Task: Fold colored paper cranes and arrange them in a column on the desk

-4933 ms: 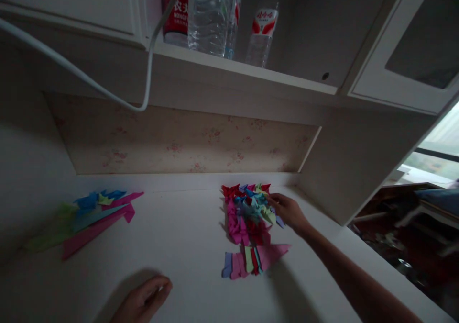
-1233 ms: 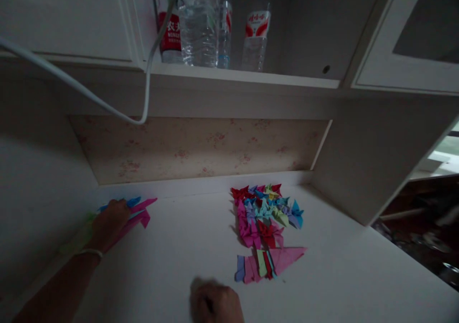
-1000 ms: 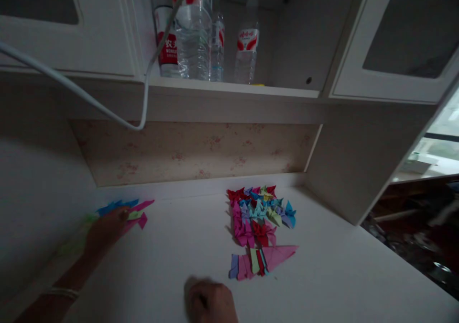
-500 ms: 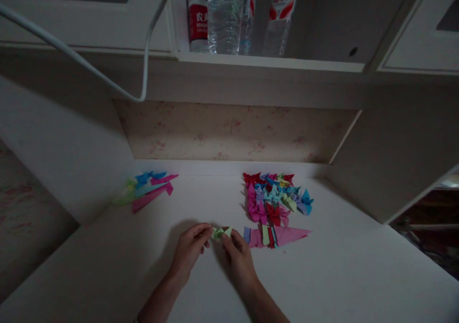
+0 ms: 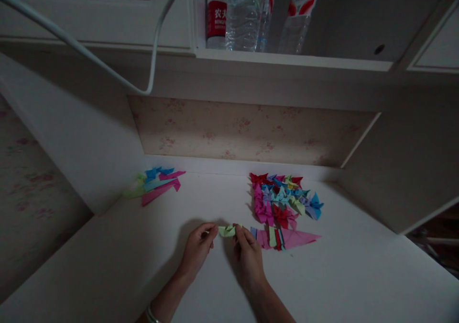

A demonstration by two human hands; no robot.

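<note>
A small light-green paper piece point(image 5: 227, 230) is pinched between both hands just above the white desk point(image 5: 340, 275). My left hand point(image 5: 198, 247) grips its left end with thumb and fingers closed. My right hand point(image 5: 248, 255) grips its right end the same way. Right of my hands lies a row of flat folded paper pieces point(image 5: 283, 238) in pink, green and red. Behind that row sits a pile of folded paper shapes point(image 5: 283, 200) in red, pink, blue and green.
A heap of blue, green and pink paper strips point(image 5: 158, 185) lies at the back left by the side wall. Water bottles point(image 5: 247, 14) stand on the shelf above. A white cable point(image 5: 89, 60) hangs across the upper left.
My left hand came back from the strip heap at the left with a green piece. Both hands met in front of me and now pinch it; the view shifted slightly.
</note>
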